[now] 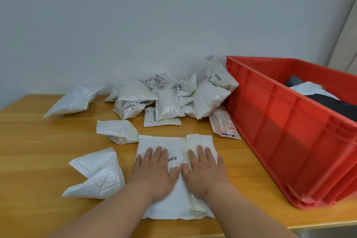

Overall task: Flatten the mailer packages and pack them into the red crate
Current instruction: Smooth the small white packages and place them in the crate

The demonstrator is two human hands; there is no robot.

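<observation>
A white mailer package (164, 142) lies flat on the wooden table near its front edge, a barcode label showing between my hands. My left hand (154, 170) presses on its left half with straight fingers. Beside it, thumbs almost touching, my right hand (202, 170) presses flat on the taped right half. The red crate (280, 131) stands at the right, with dark and white flattened mailers inside. A heap of puffy white mailers (168, 96) sits at the back against the wall.
Three loose crumpled mailers lie to the left: one near the front (98, 176), one in the middle (116, 130), one at the back left (75, 100). A red-printed mailer (224, 123) lies by the crate wall. The table's front edge (251, 228) runs just below my arms.
</observation>
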